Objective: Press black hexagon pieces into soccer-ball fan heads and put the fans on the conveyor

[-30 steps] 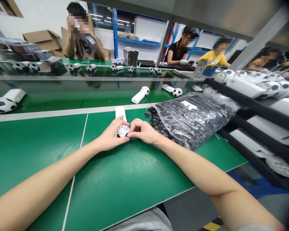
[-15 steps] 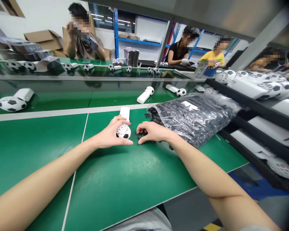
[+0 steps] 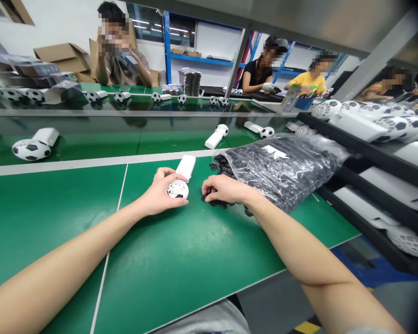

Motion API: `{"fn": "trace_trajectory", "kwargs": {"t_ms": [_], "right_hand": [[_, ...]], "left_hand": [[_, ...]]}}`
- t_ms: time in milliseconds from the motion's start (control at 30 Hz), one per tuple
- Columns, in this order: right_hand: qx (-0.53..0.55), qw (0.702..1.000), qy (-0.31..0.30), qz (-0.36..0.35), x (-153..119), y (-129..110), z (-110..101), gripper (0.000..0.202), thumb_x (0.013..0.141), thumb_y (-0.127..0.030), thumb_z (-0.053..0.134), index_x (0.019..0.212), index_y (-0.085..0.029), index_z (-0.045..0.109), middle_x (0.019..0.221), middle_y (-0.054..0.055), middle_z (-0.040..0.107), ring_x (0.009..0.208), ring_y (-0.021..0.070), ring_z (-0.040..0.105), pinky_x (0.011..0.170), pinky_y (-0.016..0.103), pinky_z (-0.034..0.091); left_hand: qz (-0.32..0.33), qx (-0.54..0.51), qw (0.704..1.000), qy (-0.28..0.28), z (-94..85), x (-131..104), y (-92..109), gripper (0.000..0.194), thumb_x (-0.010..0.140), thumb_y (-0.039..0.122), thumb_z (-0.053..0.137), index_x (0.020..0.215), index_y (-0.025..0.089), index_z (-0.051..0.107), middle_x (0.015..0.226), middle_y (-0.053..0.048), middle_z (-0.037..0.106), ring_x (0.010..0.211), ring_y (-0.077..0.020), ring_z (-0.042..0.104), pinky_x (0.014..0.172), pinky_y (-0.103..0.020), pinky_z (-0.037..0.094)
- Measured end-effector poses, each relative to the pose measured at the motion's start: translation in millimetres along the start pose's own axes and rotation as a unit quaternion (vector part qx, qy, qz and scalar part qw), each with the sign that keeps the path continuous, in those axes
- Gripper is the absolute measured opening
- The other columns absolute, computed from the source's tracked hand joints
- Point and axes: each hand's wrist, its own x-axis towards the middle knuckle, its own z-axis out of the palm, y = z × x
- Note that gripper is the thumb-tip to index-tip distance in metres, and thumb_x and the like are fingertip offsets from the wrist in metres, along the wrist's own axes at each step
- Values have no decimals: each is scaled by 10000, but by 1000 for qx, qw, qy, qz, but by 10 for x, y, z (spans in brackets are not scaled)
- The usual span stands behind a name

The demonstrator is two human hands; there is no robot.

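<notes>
My left hand (image 3: 162, 192) is closed around the round head of a white handheld fan (image 3: 178, 189), patterned like a soccer ball, with its handle pointing away from me. White mesh and a few black patches show on the head. To its right, my right hand (image 3: 223, 189) is over a loose pile of small black pieces (image 3: 218, 203), thumb and fingers pinched at the pile's left edge. A dark piece shows between the fingertips; its exact shape is hidden. Behind the hand, more black pieces spill from the mouth of a clear plastic bag (image 3: 282, 167).
Black racks (image 3: 376, 153) with many fan parts stand at the right. Beyond the green table (image 3: 142, 278), a conveyor belt (image 3: 167, 134) carries several soccer-ball fans. Co-workers (image 3: 123, 60) sit across the line, near cardboard boxes (image 3: 64, 58).
My left hand has closed more firmly on the fan, whose handle now tilts right. My right fingers have drawn together and shifted slightly right over the pile. Fans on the near belt moved right.
</notes>
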Motion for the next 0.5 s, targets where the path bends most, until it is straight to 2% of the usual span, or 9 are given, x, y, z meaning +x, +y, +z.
{"fn": "trace_trajectory", "kwargs": {"t_ms": [133,267,400,500], "right_hand": [[6,1000,-11,4,0,26,-11,45,688,-170,629,716,-192,600,651,-10,613,580,110,552,539,220,417],[26,999,-5,-33,-29,32,-6,49,693,-172,604,725,-186,570,721,-3,614,572,97,555,527,213,428],[120,990,-16,-66,-71,-35,-15,62,719,-150,554,772,-182,548,671,-23,585,564,88,543,527,207,438],[220,967,26,-129,-64,-118,2,128,733,-159,558,858,-184,557,740,-23,579,636,84,542,615,224,463]], "left_hand": [[1,-7,1000,-25,-32,-13,26,506,612,334,670,1093,263,528,961,-22,361,983,-231,457,949,-452,360],[-1,-3,998,-55,-110,-20,36,521,631,295,632,1131,251,491,974,-18,398,938,-220,477,904,-430,386],[15,-13,998,-66,-128,-13,18,515,644,277,610,1140,251,475,988,-16,399,954,-213,476,900,-402,389],[31,-24,997,-71,-121,-1,-6,497,642,273,611,1122,254,483,988,-13,400,949,-205,485,897,-386,396]]}}
